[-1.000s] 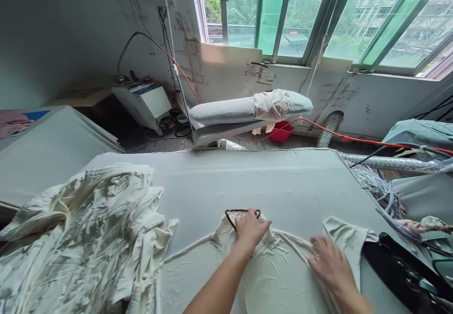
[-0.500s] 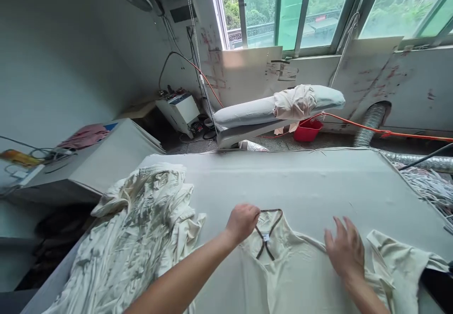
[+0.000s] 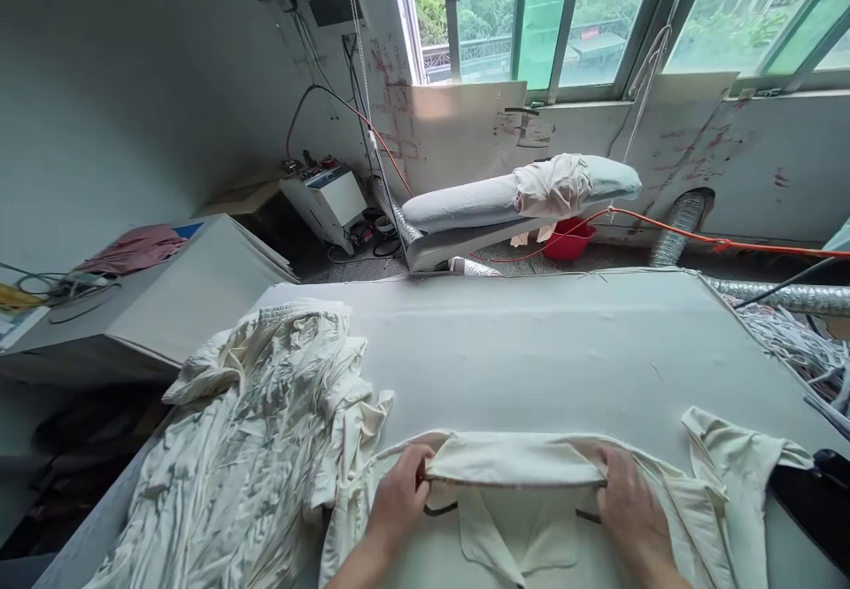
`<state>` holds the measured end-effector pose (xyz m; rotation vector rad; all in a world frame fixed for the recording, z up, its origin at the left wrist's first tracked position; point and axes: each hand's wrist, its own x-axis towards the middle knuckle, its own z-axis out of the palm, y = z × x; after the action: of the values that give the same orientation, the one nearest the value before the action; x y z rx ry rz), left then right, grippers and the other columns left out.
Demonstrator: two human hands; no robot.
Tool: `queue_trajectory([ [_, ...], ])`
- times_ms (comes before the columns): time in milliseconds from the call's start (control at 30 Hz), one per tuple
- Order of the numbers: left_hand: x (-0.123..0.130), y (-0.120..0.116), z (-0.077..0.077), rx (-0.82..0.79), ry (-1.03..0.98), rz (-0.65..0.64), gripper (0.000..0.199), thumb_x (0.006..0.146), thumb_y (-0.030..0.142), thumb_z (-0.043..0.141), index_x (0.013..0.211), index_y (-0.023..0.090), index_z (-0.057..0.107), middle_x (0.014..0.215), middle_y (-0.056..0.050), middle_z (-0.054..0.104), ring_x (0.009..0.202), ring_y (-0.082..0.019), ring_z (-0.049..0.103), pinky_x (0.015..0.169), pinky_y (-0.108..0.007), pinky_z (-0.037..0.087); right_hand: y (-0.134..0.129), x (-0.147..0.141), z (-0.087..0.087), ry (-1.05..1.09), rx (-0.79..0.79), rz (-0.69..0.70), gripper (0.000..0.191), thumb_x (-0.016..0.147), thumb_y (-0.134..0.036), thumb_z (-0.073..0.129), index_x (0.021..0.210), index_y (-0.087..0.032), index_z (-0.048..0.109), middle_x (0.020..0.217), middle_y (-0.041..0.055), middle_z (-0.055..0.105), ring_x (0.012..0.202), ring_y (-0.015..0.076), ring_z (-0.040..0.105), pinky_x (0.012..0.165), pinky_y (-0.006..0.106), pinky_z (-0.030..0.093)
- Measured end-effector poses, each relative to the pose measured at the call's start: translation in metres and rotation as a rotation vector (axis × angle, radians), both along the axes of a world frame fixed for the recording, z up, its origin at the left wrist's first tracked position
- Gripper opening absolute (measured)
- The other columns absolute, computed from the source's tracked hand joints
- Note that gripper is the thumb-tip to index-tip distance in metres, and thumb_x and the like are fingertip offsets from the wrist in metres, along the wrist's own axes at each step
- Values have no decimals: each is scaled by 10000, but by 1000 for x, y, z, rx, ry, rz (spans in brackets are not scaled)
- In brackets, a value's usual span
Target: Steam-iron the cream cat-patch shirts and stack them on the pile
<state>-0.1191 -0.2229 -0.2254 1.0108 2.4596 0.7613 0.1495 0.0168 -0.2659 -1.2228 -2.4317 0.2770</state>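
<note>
A cream shirt (image 3: pixel 518 461) lies on the padded pale table (image 3: pixel 531 350) in front of me, its top edge stretched sideways and folded over. At the left end of that edge, my left hand (image 3: pixel 400 493) pinches the fabric. The opposite end is gripped by my right hand (image 3: pixel 629 502), its fingers closed on the cloth. Short bits of dark trim show beside both hands, and the pointed front flaps of the neckline lie below the stretched edge. Part of the shirt is hidden under my hands and beyond the lower frame edge.
A heap of crumpled cream garments (image 3: pixel 266 430) covers the table's left side. On the right lie another cream cloth piece (image 3: pixel 737 456) and a black object (image 3: pixel 814 505). Beyond the table stand a padded sleeve board (image 3: pixel 458 208) with cloth on it and a red bucket (image 3: pixel 567 242).
My left hand has moved down and left, and my right hand has moved down. The right hand was open and now grips the shirt. The neckline is now pulled wide and folded.
</note>
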Motion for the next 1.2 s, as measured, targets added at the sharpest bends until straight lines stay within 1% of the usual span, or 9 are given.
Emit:
queue_trajectory([
  [100,10,-7,-2,14,206,-292,476,714,19,485,1094,247,661,1163,-46,637,1144,-246,557,1018,-404,383,-5,17,2,-38,250,276,543,828,-57,368,1317,-233,527,1262,60,607,1121,217,571,944,370,407],
  [200,15,17,-2,31,228,-435,486,762,44,557,1165,295,661,1212,-21,645,1166,-243,547,1034,-396,365,-1,-1,10,-50,86,553,399,932,-110,393,1213,-282,617,1232,9,631,1165,174,555,977,322,410],
  [333,-5,62,10,-228,73,-423,211,951,290,524,892,249,723,925,-26,699,896,-200,633,804,-315,435,13,-44,20,-207,-258,327,257,982,-325,474,892,-258,704,916,14,693,909,193,624,807,339,460],
  [467,-9,104,26,-555,167,-338,218,900,355,596,977,180,699,936,-94,691,898,-268,645,754,-342,444,-10,-76,11,-104,192,200,392,878,-82,422,1162,-203,664,1122,72,694,1055,238,611,931,399,427],
  [633,31,93,-3,-417,289,-428,411,827,138,568,1224,235,613,1203,-97,607,1150,-276,552,915,-377,441,-62,-75,-29,109,397,326,634,804,15,343,1387,-176,505,1385,46,574,1320,170,468,1092,319,341],
  [767,7,58,-14,-195,264,-263,448,806,94,547,1198,288,645,1240,-42,601,1199,-234,504,1038,-370,365,-33,-60,-37,87,204,124,552,848,-47,353,1336,-203,559,1336,49,604,1284,220,496,1126,415,301],
  [933,-53,90,16,-261,-4,-347,361,967,333,416,758,183,669,757,-19,626,761,-159,557,679,-258,345,28,-81,14,-15,-183,12,308,945,-285,440,1109,-215,692,992,75,707,1006,247,609,1040,473,353],
  [1067,-53,128,25,-378,-45,-227,321,908,304,471,647,162,595,641,-7,570,647,-137,499,588,-271,216,-7,-137,52,-44,-528,179,281,888,-370,556,1056,-207,712,957,74,714,940,247,628,873,361,425],
  [1200,-42,93,15,-281,57,-188,401,990,464,360,883,207,649,788,-28,667,769,-188,589,662,-275,293,-71,-190,47,-114,-892,262,164,829,-316,612,804,-184,706,784,51,706,745,206,637,648,270,398],
])
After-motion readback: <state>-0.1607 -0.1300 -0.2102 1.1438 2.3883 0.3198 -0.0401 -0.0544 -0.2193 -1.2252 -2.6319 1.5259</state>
